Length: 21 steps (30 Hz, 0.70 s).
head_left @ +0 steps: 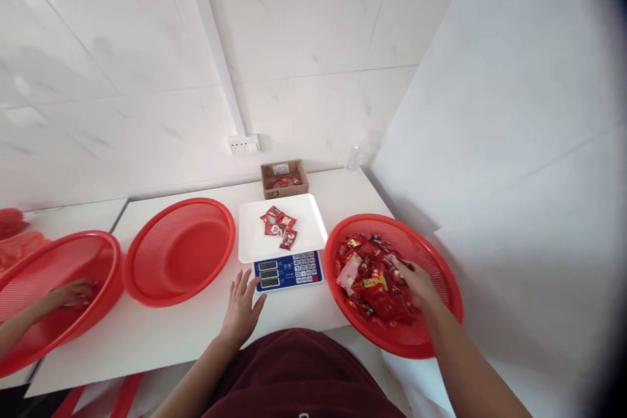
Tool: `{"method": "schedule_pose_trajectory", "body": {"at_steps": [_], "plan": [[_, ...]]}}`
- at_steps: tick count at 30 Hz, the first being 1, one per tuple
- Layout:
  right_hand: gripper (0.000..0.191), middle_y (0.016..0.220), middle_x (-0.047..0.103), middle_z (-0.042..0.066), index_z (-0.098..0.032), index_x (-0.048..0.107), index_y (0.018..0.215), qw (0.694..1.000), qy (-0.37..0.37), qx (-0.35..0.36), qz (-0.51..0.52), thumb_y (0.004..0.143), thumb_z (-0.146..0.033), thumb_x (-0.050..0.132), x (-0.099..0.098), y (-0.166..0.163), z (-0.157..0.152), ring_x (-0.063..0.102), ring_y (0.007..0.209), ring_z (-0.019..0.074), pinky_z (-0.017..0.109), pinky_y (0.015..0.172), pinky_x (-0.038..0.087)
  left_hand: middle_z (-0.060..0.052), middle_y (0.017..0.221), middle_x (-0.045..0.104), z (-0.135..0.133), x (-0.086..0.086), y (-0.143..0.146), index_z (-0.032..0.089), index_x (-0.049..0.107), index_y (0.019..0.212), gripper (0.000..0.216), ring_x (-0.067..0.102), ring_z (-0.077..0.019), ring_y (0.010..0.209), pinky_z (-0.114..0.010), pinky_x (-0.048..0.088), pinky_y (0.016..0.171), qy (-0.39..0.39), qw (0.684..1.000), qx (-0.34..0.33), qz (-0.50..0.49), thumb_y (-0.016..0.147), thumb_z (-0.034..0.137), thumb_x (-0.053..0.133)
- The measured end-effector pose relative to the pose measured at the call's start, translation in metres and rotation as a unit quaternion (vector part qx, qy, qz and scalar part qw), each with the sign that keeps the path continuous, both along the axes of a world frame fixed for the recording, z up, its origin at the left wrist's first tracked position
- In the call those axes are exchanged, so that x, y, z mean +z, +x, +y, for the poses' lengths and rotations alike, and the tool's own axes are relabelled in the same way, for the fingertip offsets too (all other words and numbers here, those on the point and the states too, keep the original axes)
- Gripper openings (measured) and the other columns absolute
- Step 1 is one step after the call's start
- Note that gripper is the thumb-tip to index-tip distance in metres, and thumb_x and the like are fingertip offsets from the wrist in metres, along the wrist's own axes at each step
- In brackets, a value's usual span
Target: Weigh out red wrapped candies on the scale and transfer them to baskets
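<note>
My left hand [241, 305] hovers by the lower left corner of a digital scale [288, 272], its fingers spread and nothing in them. On the scale's white tray [249, 235] lie several small red wrapped candies [280, 226]. Over on the right, my right hand [416, 279] reaches into a red plastic basket [443, 274] heaped with red candy packets [379, 297]. Its fingertips are bent together at the packets. One wrapper seems to be between them, though the fingers partly hide it.
Behind the scale stands a small cardboard box [287, 191] with red packets inside. To the left is another red basket [179, 251]. Farther left, a co-worker's hand [73, 294] is inside a third basket [105, 255]. A wall [529, 144] rises close on the right.
</note>
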State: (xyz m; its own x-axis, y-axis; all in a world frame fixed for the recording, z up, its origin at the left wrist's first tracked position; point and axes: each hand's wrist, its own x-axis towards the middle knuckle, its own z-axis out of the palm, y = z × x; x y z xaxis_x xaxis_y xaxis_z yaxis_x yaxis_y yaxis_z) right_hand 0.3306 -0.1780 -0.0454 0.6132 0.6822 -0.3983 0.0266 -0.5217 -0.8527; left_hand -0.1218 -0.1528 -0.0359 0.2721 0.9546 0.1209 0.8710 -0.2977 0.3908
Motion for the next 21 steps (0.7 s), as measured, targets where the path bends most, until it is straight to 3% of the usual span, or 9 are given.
{"method": "schedule_pose_trajectory", "body": {"at_steps": [6,10,16,19,21], "plan": [[0.047,0.089,0.073,0.011,-0.017,0.065,0.098,0.998,-0.016,-0.047,-0.044,0.067,-0.052,0.063,-0.007,-0.026,-0.005,0.068,0.079,0.0255,0.033,0.064,0.053,-0.017,0.146,0.04,0.035,0.012,-0.038,0.017,0.046,0.133,0.047,0.028,-0.033,0.138,-0.059,0.025,0.108,0.029,0.995,0.078,0.062,0.089,0.035,0.044],[0.053,0.094,0.071,0.014,-0.016,0.066,0.101,0.99,-0.045,-0.032,-0.127,0.068,-0.056,0.058,-0.01,-0.041,-0.007,0.067,0.086,0.0289,0.039,0.072,0.052,-0.019,0.143,0.044,0.057,0.013,-0.061,0.015,0.042,0.137,0.051,0.035,-0.0317,0.135,-0.057,0.027,0.107,-0.03,0.987,0.122,0.103,0.089,0.033,0.041],[0.056,0.104,0.066,0.021,-0.01,0.06,0.114,0.959,-0.109,0.03,-0.261,0.074,-0.047,0.049,-0.012,-0.057,-0.004,0.061,0.098,0.0342,0.047,0.085,0.046,-0.013,0.122,0.064,0.06,0.018,-0.1,0.019,0.044,0.135,0.046,0.06,-0.0256,0.111,-0.049,0.036,0.101,-0.129,0.983,0.072,0.112,0.092,0.025,0.029],[0.052,0.117,0.06,0.021,-0.012,0.055,0.122,0.916,-0.059,0.051,-0.394,0.08,-0.04,0.045,0.006,-0.079,0.011,0.052,0.113,0.0348,0.049,0.095,0.039,-0.012,0.122,0.064,0.053,0.026,-0.118,0.02,0.049,0.132,0.045,0.061,-0.0258,0.11,-0.046,0.04,0.098,-0.148,0.983,0.055,0.095,0.089,0.023,0.035],[0.047,0.12,0.059,0.017,-0.015,0.055,0.122,0.9,0.008,0.096,-0.425,0.084,-0.038,0.041,0.022,-0.106,0.029,0.049,0.115,0.0322,0.047,0.099,0.036,-0.011,0.122,0.064,0.049,0.034,-0.125,0.019,0.053,0.128,0.044,0.061,-0.0259,0.109,-0.041,0.046,0.092,-0.177,0.981,0.037,0.072,0.086,0.024,0.04]]}}
